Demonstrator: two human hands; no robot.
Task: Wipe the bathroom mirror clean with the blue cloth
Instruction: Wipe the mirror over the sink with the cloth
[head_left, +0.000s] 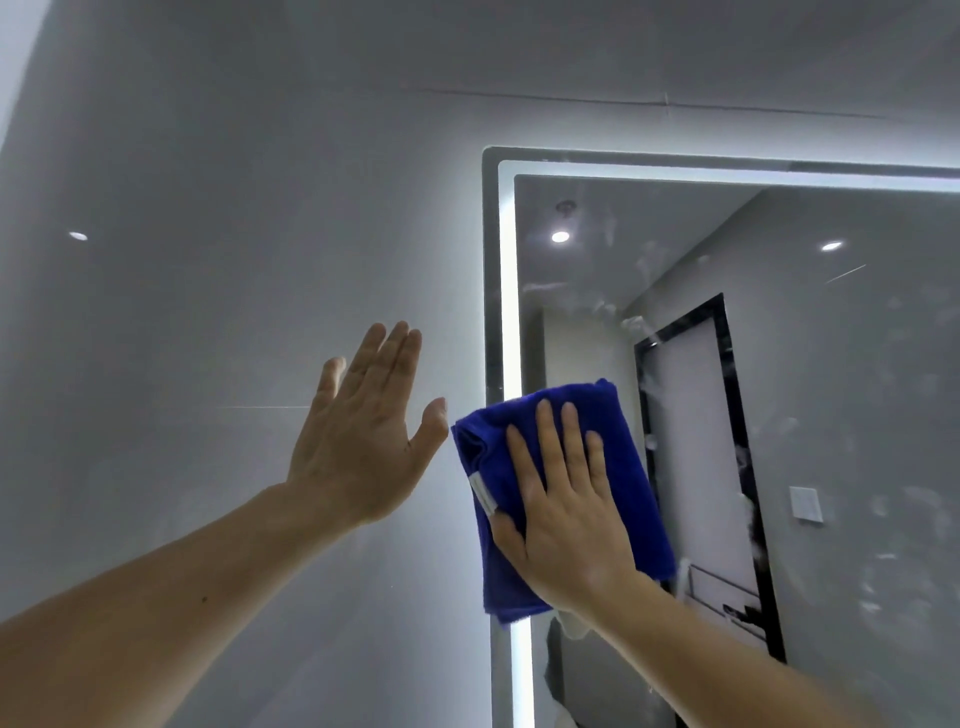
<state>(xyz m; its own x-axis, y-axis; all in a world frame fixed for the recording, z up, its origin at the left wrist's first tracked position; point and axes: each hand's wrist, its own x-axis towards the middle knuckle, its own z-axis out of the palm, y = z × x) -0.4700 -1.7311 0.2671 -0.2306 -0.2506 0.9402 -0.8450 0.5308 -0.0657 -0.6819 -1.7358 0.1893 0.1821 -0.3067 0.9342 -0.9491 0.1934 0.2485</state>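
Observation:
The bathroom mirror (831, 415) fills the right half of the view, with a lit white strip along its left and top edges and pale smears across the glass. A folded blue cloth (634, 467) lies flat against the mirror's left edge, over the lit strip. My right hand (566, 509) presses on the cloth with straight fingers spread. My left hand (363, 436) is flat with straight fingers against the grey wall, just left of the mirror and the cloth, holding nothing.
A glossy grey tiled wall (208, 260) takes up the left half. The mirror reflects a black-framed doorway (696, 467), a white wall switch (806, 503) and ceiling spotlights (560, 237).

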